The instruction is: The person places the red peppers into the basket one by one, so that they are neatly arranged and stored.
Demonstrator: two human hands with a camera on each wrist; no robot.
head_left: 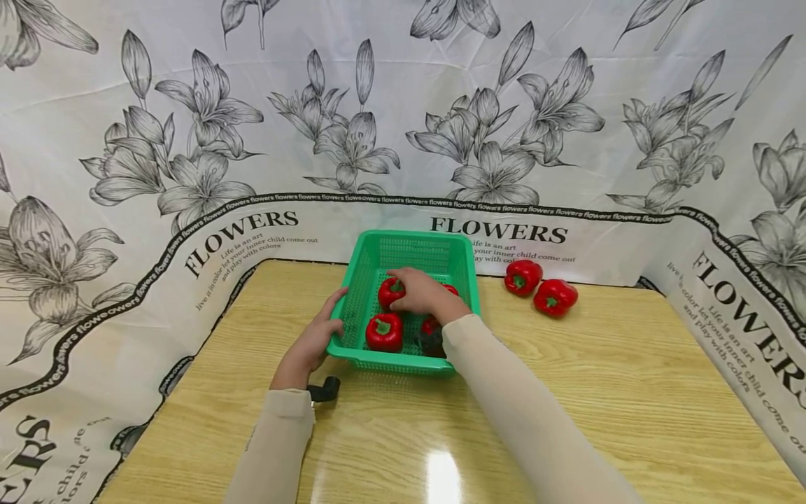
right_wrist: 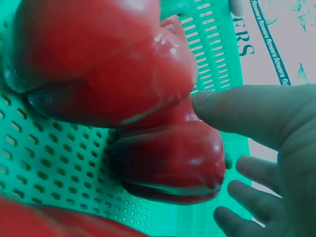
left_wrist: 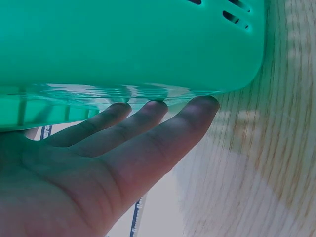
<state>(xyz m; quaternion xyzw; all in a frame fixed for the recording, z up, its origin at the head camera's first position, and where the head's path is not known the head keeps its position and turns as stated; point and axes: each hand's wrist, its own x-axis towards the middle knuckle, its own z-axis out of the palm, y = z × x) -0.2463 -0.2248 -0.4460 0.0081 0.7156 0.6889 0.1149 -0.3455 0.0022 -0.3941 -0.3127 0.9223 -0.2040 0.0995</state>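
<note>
A green plastic basket [head_left: 403,362] with slotted walls stands on the table. My left hand [head_left: 313,338] holds its left rim, thumb over the edge; in the left wrist view the fingers [left_wrist: 153,133] lie against the outer wall. My right hand [head_left: 423,290] reaches into the basket beside a red bell pepper [head_left: 388,297]. In the right wrist view the thumb meets that pepper [right_wrist: 173,165], while the other fingers spread around it with a gap. Nearer the front lies another red bell pepper [head_left: 384,334]. More red peppers are partly hidden under my right hand and wrist.
Two red bell peppers [head_left: 538,287] lie on the table to the right of the basket. A white flower-printed cloth [head_left: 390,161] hangs behind and at both sides of the wooden table [head_left: 592,392]. A black wrist mount [head_left: 324,390] shows by my left wrist.
</note>
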